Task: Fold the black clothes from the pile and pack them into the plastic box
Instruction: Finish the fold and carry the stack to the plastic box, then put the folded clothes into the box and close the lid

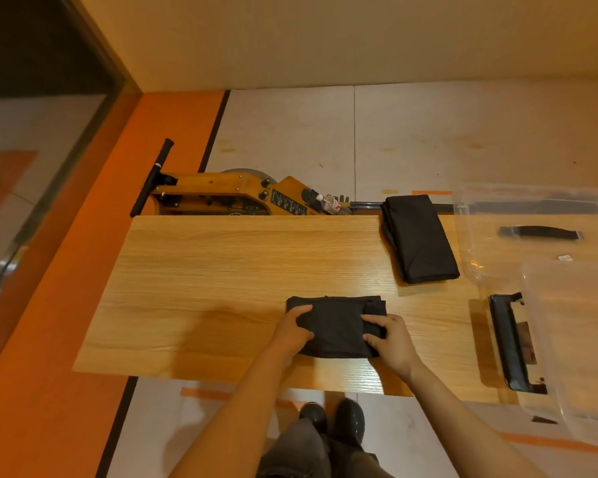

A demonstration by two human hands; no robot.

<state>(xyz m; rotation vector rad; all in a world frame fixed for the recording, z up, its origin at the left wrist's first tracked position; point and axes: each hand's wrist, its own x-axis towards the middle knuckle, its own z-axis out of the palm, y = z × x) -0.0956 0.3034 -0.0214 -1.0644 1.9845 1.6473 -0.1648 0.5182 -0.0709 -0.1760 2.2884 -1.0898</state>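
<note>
Hands are holding a folded black garment [337, 326] near the front edge of the surface [204, 270]: left hand [292, 331] and right hand [389, 338] are curling their fingers over its two ends. Lifted loosely, the bundle could spring open before reaching the plastic box [491, 236], beside another folded black piece [418, 239].

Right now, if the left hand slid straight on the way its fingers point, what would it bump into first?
Probably the right hand. The left hand points rightward across the folded black cloth both hands hold, though depth is hard to judge.
</note>
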